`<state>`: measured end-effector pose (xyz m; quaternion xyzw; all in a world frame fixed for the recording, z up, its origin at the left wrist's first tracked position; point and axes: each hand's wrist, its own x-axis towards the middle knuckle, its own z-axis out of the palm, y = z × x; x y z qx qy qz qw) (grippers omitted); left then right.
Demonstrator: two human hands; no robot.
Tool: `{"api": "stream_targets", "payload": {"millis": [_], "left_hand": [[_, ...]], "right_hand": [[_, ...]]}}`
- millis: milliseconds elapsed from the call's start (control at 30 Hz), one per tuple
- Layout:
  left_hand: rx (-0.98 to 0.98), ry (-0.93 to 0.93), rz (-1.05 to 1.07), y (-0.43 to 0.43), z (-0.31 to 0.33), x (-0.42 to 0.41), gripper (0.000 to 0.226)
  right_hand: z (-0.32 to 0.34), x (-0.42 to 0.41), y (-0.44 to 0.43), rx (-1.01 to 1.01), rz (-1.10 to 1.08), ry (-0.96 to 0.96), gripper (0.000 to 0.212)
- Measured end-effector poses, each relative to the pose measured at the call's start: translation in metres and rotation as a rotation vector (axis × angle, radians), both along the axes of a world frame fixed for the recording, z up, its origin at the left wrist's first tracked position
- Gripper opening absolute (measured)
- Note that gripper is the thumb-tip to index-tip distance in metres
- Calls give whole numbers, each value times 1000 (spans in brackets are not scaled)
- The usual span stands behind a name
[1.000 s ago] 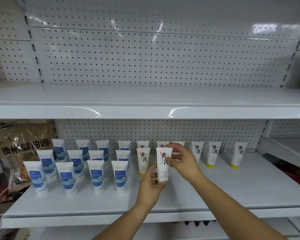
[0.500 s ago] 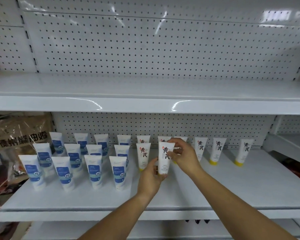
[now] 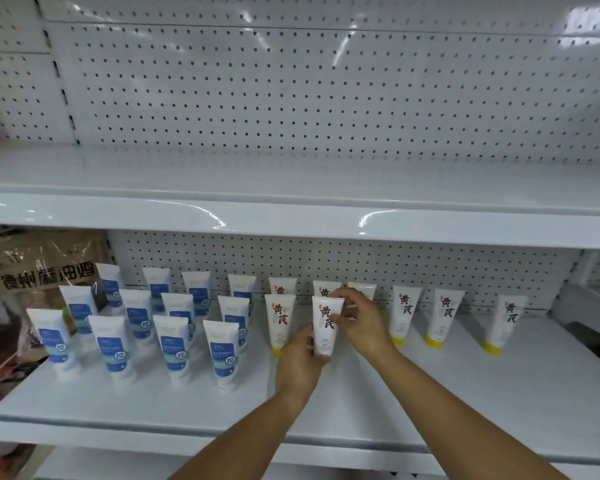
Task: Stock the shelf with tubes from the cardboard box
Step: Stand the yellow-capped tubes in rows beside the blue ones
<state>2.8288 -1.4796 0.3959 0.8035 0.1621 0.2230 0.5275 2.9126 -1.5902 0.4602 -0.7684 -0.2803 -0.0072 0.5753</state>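
Two bare arms are reaching in from the bottom edge. The left hand [image 3: 300, 362] is curling its fingers and thumb round the low part of a white tube [image 3: 327, 320] with dark and red writing; the right hand [image 3: 362, 323] is pinching the top edge of that same tube with bent fingers. The white tube is standing straight up, cap end down, over the lower shelf [image 3: 465, 393]; the left hand is hiding its bottom end, so I cannot tell if it is touching the shelf.

Just left of the white tube, a neighbour tube [image 3: 280, 322] of the same kind is standing on its yellow cap; further left, a bunch of blue-label tubes [image 3: 222, 355] is standing in rows. Right of the white tube, three yellow-cap tubes [image 3: 444, 317] are standing apart from each other.

Behind the white tube, more of its kind are standing in a back row, close to the wall with holes [image 3: 361, 258]. Far left of the white tube, a brown bag [image 3: 42, 268] with big dark writing is sitting past the end of the shelf. Above the white tube, an upper shelf [image 3: 291, 181] is shining in the light; the wall with holes is going on up behind it.
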Motion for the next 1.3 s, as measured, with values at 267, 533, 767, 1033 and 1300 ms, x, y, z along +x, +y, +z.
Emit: {"api": "stream_targets", "payload": {"millis": [267, 533, 767, 1033, 1300], "left_hand": [[29, 42, 11, -1, -11, 16, 56], [29, 45, 8, 4, -18, 30, 56], [58, 53, -16, 6, -18, 30, 55], [97, 55, -30, 9, -20, 32, 40], [229, 111, 15, 6, -13, 29, 38]], "right_hand": [[-15, 20, 2, -12, -6, 22, 42], [-21, 28, 4, -16, -15, -2, 41], [-26, 29, 2, -12, -46, 0, 44], [-23, 27, 1, -54, -34, -28, 37], [-23, 26, 0, -71, -39, -5, 41]]}}
